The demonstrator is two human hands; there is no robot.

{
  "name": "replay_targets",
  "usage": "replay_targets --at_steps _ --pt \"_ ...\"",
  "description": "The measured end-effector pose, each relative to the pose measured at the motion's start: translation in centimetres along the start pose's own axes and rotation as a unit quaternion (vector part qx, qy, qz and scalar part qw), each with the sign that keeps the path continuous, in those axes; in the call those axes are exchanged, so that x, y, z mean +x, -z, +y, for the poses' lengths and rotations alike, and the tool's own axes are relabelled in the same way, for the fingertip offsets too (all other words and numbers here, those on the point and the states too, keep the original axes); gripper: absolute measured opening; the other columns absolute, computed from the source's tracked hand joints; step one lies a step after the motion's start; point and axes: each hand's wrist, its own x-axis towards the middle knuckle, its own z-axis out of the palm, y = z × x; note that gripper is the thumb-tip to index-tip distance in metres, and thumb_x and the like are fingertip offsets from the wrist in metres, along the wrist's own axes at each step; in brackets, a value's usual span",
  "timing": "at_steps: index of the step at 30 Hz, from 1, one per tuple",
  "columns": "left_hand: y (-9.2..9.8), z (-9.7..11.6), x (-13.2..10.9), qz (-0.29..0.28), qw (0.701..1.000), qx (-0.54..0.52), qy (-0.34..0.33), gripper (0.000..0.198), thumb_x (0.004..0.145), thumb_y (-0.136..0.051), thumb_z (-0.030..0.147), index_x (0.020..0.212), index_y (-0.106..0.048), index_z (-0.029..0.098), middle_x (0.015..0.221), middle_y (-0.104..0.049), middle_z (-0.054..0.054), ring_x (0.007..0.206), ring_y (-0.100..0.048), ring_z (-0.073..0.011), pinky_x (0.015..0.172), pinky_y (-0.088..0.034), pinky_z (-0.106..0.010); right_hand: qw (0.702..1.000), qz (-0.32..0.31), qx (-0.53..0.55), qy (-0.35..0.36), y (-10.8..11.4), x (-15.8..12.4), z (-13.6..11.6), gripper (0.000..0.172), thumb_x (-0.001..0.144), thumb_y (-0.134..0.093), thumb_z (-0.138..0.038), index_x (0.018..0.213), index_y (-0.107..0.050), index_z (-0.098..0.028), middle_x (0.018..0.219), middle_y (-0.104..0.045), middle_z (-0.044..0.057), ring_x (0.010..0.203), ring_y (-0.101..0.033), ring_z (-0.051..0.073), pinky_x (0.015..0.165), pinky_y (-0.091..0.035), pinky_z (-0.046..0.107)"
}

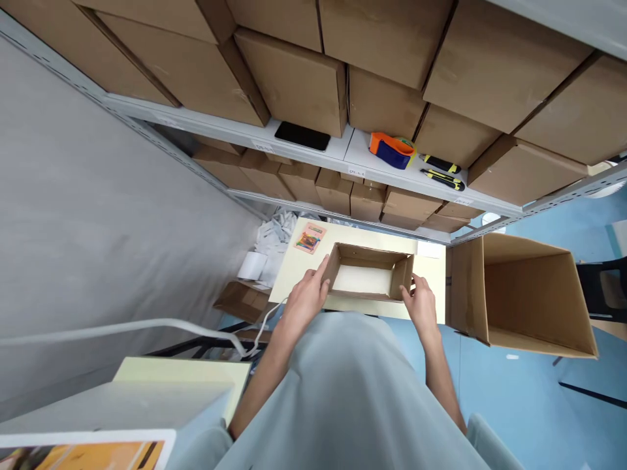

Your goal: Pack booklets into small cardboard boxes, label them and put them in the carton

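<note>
A shallow, open-topped cardboard box (368, 254) lies on the pale yellow table (285, 279) in front of me. Inside its brown walls the bottom looks whitish; whether that is a base or the tabletop I cannot tell. My left hand (308, 294) grips the box's left end, with the fingers along the outside of the wall. At the opposite end my right hand (420, 301) holds the right wall near its front corner, some fingers behind it. A pink printed card (310, 237) lies on the table beyond my left hand.
Cardboard boxes (377, 101) fill the shelves above the table. A phone (302, 136), a tape dispenser (392, 150) and utility knives (443, 179) rest on the shelf edge. To the right stands a large open carton (533, 297). A white cable (166, 323) crosses at left.
</note>
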Motion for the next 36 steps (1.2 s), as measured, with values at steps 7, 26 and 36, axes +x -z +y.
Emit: replay_targets --at_steps 7,26,36 --pt "-0.6 0.1 -1.1 -0.07 0.997 0.022 -0.035 0.077 0.106 -0.055 0.029 0.176 -0.025 0.035 0.118 -0.063 -0.01 0.097 -0.074 -0.0285 0.087 -0.056 -0.037 0.998 -0.034 -0.022 0.041 -0.5 -0.8 -1.0 0.049 0.109 -0.051 -0.041 0.154 -0.056 -0.02 0.125 -0.067 0.014 0.074 -0.072 0.022 0.072 -0.061 0.039" --pt "-4.7 -1.5 0.9 0.014 0.993 -0.097 -0.062 0.089 0.102 -0.068 0.034 0.176 -0.019 0.019 0.148 -0.063 -0.021 0.136 -0.066 -0.0362 0.11 -0.058 -0.05 0.995 -0.084 0.05 -0.017 0.4 0.6 3.4 0.06 0.103 -0.06 -0.051 0.155 -0.059 -0.021 0.141 -0.07 0.018 0.122 -0.072 0.034 0.105 -0.059 0.051" --pt "-3.1 -1.6 4.2 -0.018 0.983 -0.072 -0.166 0.076 0.084 -0.082 0.015 0.154 -0.059 0.029 0.168 -0.047 -0.016 0.157 -0.046 -0.04 0.127 -0.045 -0.057 0.996 -0.074 -0.033 0.038 -0.1 3.5 2.5 0.07 0.092 -0.07 -0.027 0.159 -0.052 -0.034 0.154 -0.056 0.012 0.118 -0.072 0.031 0.095 -0.063 0.046"
